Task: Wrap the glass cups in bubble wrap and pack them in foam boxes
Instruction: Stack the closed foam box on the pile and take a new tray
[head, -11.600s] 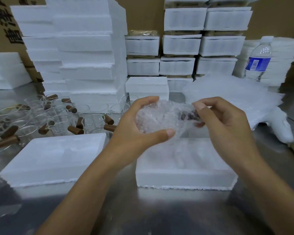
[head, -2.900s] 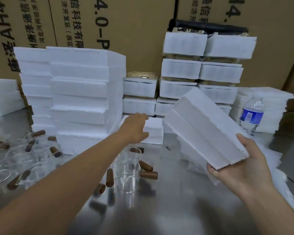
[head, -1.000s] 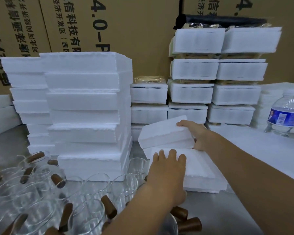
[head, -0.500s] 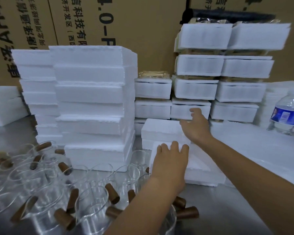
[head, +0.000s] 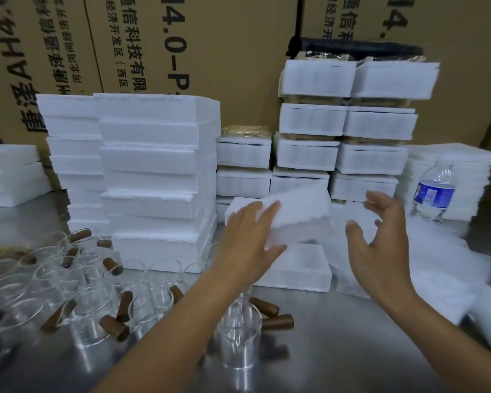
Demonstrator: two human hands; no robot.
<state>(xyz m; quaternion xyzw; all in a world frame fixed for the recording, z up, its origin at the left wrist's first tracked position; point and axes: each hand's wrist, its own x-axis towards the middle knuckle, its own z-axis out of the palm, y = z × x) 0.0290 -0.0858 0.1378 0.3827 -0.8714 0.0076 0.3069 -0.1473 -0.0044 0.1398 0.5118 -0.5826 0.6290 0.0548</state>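
Both hands are apart, with a tilted foam box point(head: 301, 215) between them. The left hand point(head: 250, 236) holds the box's left end, fingers spread over the top and thumb tucked under the edge. The right hand point(head: 380, 245) hangs open just beside the opposite end, fingers loosely curved and not touching it.

The box's long axis runs across from left hand to right, with the right-hand end raised. The left hand alone bears it, and the free right hand is nearest the lifted end. Just beneath it, a flat foam box point(head: 298, 269) rests on the metal table point(head: 338, 350).

Glass cups point(head: 91, 313) with brown handles crowd the table left of the left forearm. One upright cup point(head: 238, 343) stands just beside that forearm, closer to the body than either box. Bubble wrap point(head: 442, 268) lies right of the right hand.

Most likely the box comes toward the body next, and the upright cup stands in that path.
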